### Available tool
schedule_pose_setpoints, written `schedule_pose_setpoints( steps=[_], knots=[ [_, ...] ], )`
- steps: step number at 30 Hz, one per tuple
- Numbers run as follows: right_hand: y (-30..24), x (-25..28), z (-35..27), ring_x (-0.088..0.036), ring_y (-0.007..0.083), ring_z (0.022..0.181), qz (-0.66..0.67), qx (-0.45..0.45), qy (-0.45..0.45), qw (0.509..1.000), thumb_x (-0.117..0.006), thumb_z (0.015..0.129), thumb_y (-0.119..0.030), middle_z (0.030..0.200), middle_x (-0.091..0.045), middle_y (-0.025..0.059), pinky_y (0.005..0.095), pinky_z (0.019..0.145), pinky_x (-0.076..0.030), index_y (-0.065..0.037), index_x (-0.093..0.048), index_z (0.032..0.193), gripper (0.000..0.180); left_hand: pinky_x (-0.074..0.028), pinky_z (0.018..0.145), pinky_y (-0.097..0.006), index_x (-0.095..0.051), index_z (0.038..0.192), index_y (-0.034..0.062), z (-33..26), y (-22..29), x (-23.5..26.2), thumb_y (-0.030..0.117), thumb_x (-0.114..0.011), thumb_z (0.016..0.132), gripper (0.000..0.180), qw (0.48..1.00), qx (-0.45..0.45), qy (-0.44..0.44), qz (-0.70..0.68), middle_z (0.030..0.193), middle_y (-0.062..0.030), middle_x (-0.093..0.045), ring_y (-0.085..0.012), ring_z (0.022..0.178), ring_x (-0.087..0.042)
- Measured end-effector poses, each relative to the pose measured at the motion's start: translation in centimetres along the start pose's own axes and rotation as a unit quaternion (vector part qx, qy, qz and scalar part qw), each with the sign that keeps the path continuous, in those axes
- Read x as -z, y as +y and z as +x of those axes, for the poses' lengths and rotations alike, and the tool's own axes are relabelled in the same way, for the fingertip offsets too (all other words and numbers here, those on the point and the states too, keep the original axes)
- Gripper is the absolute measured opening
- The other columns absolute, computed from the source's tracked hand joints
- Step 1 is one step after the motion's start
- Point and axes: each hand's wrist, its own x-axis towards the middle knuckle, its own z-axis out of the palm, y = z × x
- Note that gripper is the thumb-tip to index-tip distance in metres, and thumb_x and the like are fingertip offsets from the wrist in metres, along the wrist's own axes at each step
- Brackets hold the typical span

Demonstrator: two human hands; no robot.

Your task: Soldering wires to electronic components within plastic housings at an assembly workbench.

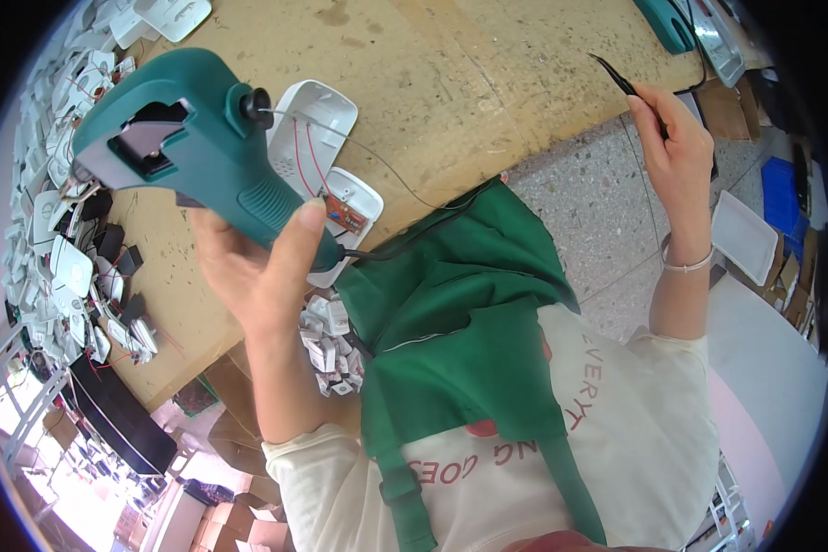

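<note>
- Gripping the ribbed handle of a green glue gun (pixel 189 129), the left hand (pixel 258 267) is closed around it, thumb along the side; the gun is raised above the bench (pixel 451 83), nozzle pointing right.
- Handling, as judged: rigid plastic body, moderately light; the ribbed handle offers the firmest hold, and the nozzle is best avoided.
- Cord (pixel 405 241): limp, trailing from the handle base toward the green apron (pixel 451 304).
- Right hand (pixel 676 143): closed on thin black tweezers (pixel 627 87), raised well apart from the gun.
- Beyond the gun: an open white casing (pixel 315 124) with red wires and a small circuit board (pixel 345 213), lying on the bench.
</note>
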Motion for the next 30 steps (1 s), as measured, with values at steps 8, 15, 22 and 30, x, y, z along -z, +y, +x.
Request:
schedule_pose_setpoints(
  steps=[8, 15, 22, 30],
  knots=[
    [1.9, -0.6, 0.4, -0.065, 0.0245, 0.078, 0.012, 0.023, 0.028, 0.999, -0.067, 0.087, -0.012, 0.092, -0.067, 0.0131, 0.0304, 0.070, -0.050, -0.003, -0.066, 0.104, 0.019, -0.045, 0.081, -0.026, -0.057, 0.114, -0.0017, -1.2, 1.1, -0.7, 0.011, -0.079, 0.070, 0.050, 0.998, -0.037, 0.028, 0.040, 0.118, -0.0103, -0.059, -0.0121, 0.089, -0.057],
    [4.9, -5.2, 6.1, -0.062, 0.0245, 0.082, -0.008, 0.129, 0.077, 0.989, -0.066, 0.087, -0.010, 0.090, -0.064, 0.0094, 0.0289, 0.072, -0.048, -0.001, -0.066, 0.101, 0.016, -0.045, 0.081, -0.025, -0.057, 0.116, -0.0004, -1.8, 2.0, -1.6, 0.012, -0.080, 0.067, 0.055, 0.995, -0.096, 0.017, 0.009, 0.126, -0.0133, -0.055, -0.0121, 0.091, -0.057],
    [5.9, -3.5, 4.8, -0.060, 0.0250, 0.080, 0.021, 0.251, -0.023, 0.968, -0.063, 0.087, -0.003, 0.088, -0.061, 0.0097, 0.0302, 0.073, -0.047, 0.002, -0.064, 0.097, 0.011, -0.042, 0.084, -0.024, -0.055, 0.120, -0.0018, -2.9, 2.8, -1.7, 0.023, -0.082, 0.065, 0.066, 0.998, -0.048, 0.031, -0.014, 0.135, -0.0171, -0.049, -0.0115, 0.094, -0.053],
    [5.4, -0.6, 3.0, -0.055, 0.0136, 0.082, 0.069, 0.045, -0.048, 0.995, -0.057, 0.096, -0.012, 0.092, -0.059, 0.0058, 0.0257, 0.075, -0.044, 0.001, -0.061, 0.110, 0.019, -0.040, 0.086, -0.026, -0.056, 0.117, -0.0038, -3.3, 3.0, -2.0, 0.027, -0.083, 0.064, 0.067, 0.999, -0.021, 0.020, -0.013, 0.136, -0.0204, -0.048, -0.0135, 0.099, -0.051]
  ],
)
